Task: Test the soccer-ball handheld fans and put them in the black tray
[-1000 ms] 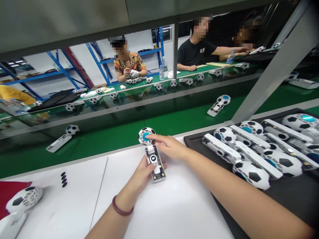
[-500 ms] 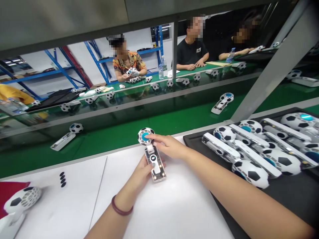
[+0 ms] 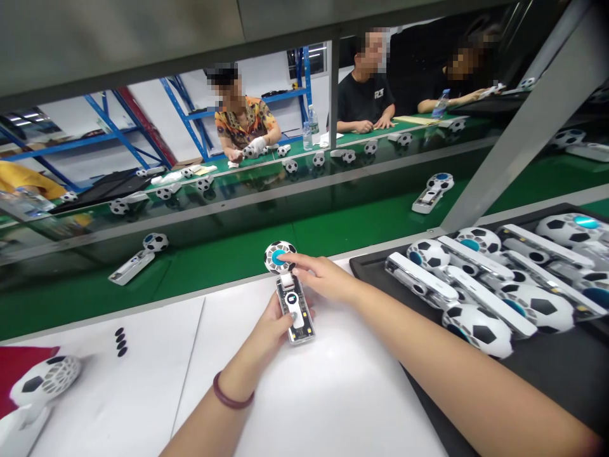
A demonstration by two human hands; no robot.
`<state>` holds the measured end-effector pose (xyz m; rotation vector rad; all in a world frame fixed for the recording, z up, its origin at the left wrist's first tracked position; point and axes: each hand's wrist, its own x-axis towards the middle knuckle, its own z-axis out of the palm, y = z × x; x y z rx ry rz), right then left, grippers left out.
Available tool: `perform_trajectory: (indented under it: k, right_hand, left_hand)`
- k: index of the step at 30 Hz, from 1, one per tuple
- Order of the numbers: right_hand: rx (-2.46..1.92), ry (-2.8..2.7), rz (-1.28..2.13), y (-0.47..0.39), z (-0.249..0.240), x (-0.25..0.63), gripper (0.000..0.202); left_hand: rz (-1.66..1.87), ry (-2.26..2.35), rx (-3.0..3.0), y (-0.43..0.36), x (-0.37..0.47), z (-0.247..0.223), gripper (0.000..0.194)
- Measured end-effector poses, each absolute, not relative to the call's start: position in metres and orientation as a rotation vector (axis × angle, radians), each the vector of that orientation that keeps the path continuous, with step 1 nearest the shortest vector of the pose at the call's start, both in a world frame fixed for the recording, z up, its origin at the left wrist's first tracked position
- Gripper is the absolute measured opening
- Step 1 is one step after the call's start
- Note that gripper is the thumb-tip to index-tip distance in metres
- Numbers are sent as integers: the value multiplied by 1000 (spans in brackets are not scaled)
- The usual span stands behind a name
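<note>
The little soccer-ball fan (image 3: 291, 292) is lying on the white desk (image 3: 333, 393). The left hand (image 3: 273, 327) is wrapping its fingers (image 3: 281, 325) around the handle, holding it. The right hand (image 3: 320, 277) is pressing one fingertip on the blue middle of the round head.

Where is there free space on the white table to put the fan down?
Bare white table lies under both forearms, between the black dots and the black tray. The tray is crowded with fans. Another fan fills the left corner.
</note>
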<state>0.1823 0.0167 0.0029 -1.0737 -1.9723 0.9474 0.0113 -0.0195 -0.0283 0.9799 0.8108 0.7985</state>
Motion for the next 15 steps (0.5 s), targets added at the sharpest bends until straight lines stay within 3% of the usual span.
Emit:
perform_trajectory:
  k: [15]
  right_hand:
    - [-1076, -1964, 1040, 20, -4, 181, 46]
  left_hand:
    - [803, 801, 941, -19, 10, -29, 66]
